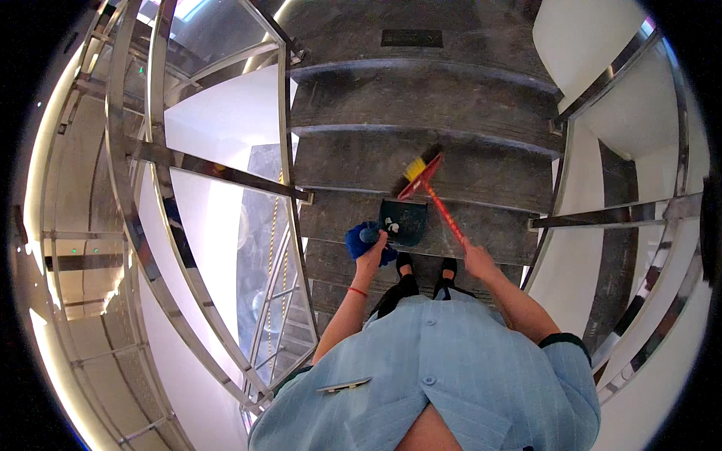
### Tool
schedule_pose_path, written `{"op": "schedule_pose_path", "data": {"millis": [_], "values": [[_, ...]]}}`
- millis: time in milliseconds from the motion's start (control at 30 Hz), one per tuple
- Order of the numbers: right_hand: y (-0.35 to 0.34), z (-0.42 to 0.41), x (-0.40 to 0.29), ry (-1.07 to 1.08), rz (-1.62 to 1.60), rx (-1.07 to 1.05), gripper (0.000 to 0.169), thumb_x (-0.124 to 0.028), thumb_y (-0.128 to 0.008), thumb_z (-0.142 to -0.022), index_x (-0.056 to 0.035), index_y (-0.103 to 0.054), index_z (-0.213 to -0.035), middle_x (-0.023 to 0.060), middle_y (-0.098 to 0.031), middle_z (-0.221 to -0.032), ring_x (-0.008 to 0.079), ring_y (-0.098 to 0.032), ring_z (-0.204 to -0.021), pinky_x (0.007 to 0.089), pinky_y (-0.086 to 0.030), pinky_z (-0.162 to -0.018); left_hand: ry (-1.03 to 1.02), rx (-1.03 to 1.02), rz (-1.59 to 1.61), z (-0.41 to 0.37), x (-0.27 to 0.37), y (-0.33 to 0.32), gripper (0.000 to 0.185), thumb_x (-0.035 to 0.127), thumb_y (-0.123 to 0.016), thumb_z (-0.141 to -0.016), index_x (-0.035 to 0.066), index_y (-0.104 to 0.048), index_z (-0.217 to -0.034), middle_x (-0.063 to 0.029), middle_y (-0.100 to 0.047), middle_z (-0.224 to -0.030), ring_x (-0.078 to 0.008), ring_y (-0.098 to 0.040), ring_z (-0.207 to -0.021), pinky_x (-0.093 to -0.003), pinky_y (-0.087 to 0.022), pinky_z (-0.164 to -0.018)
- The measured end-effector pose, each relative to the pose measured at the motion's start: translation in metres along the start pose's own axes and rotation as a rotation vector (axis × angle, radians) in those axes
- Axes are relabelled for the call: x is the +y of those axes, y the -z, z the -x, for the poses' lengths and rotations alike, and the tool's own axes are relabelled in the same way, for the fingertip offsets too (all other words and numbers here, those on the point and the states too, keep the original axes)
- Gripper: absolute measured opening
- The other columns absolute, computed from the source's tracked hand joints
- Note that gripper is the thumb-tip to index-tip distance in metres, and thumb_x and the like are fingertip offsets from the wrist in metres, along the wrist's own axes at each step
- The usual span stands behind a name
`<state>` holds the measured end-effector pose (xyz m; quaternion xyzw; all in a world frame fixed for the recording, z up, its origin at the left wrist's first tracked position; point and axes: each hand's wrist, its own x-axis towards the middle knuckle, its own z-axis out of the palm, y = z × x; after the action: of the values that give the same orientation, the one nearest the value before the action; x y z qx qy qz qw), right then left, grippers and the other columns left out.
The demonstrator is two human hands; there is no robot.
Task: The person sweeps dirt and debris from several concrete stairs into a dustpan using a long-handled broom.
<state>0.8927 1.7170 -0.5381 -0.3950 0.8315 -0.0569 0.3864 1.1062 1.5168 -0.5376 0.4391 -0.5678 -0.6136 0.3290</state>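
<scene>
My right hand (478, 259) is closed around the red handle of a broom (445, 217), whose head with yellow and dark bristles lies over the edge between two stair treads, slightly blurred. A dark green dustpan (410, 230) sits on the tread just below, left of the broom handle, with some small white scraps in it. My left hand (374, 251) grips the dustpan's handle end (370, 234) together with a blue cloth (356, 243), which hangs bunched around it.
Dark grey stair treads (417, 101) rise ahead of my feet in black shoes (404, 262). Polished metal railings (237, 179) with glass panels run along the left, and another metal railing (603, 219) runs along the right. A dark plate (412, 38) lies on an upper step.
</scene>
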Motion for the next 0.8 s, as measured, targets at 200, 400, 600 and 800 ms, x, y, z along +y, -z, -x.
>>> {"op": "schedule_pose_path", "data": {"millis": [200, 400, 600, 800], "values": [[-0.004, -0.048, -0.018, -0.041, 0.010, 0.063, 0.030, -0.011, -0.039, -0.086, -0.0051, -0.043, -0.115, 0.0271, -0.059, -0.090, 0.0427, -0.058, -0.084, 0.0510, -0.046, -0.071, 0.021, 0.035, 0.048, -0.003, -0.006, -0.004, 0.007, 0.010, -0.065, -0.080, 0.006, -0.061, -0.076, 0.0022, -0.057, -0.069, -0.0076, -0.054, -0.059, -0.0231, -0.042, -0.052], [0.005, -0.014, -0.008, 0.165, 0.087, -0.104, 0.036, -0.013, -0.037, -0.087, -0.0059, -0.040, -0.122, 0.0261, -0.059, -0.093, 0.0418, -0.058, -0.086, 0.0491, -0.047, -0.072, 0.062, -0.029, 0.211, -0.010, -0.007, 0.009, 0.008, 0.010, -0.065, -0.080, 0.006, -0.060, -0.074, 0.0025, -0.056, -0.068, -0.0071, -0.053, -0.057, -0.0223, -0.041, -0.050], [0.017, -0.031, -0.031, 0.096, 0.158, 0.034, 0.041, -0.012, -0.035, -0.088, -0.0042, -0.033, -0.128, 0.0260, -0.060, -0.091, 0.0395, -0.060, -0.084, 0.0478, -0.048, -0.071, -0.014, 0.044, 0.010, 0.005, 0.011, -0.001, 0.010, 0.010, -0.065, -0.079, 0.006, -0.060, -0.073, 0.0029, -0.055, -0.065, -0.0070, -0.053, -0.057, -0.0226, -0.041, -0.051], [0.005, -0.069, -0.043, 0.109, 0.234, -0.060, 0.043, -0.011, -0.034, -0.088, -0.0036, -0.031, -0.130, 0.0251, -0.059, -0.093, 0.0393, -0.060, -0.086, 0.0464, -0.049, -0.070, 0.080, -0.173, -0.213, -0.008, -0.015, 0.015, 0.020, 0.012, -0.057, -0.086, 0.006, -0.059, -0.105, -0.0028, -0.060, -0.100, -0.0125, -0.056, -0.088, -0.0268, -0.046, -0.075]]}}
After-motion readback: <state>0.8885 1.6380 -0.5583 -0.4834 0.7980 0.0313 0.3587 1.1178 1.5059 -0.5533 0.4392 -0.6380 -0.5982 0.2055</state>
